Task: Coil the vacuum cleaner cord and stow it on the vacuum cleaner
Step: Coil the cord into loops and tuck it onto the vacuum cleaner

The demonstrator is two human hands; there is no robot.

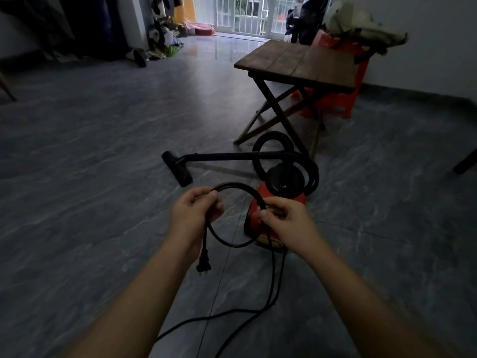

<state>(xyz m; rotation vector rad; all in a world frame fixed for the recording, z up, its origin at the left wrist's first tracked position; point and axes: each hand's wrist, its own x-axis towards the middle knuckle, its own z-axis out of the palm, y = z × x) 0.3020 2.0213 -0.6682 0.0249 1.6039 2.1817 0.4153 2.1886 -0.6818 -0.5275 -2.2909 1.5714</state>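
Two hands: the left hand and the right hand. One cord, one plug, one vacuum cleaner, one floor nozzle, one wooden bench, one red stool.

cord running off the bottom edge, vacuum front hidden behind right hand, dark leg right of vacuum cut by frame edge

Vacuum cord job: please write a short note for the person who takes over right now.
Left hand: shut on the cord, plug hanging below it.
Right hand: pinching the same cord, closing the first loop.
Vacuum cleaner: on the floor just beyond the hands.
Done: one loop.
Left: slack trailing on the floor toward you still to coil, then stow on the vacuum.
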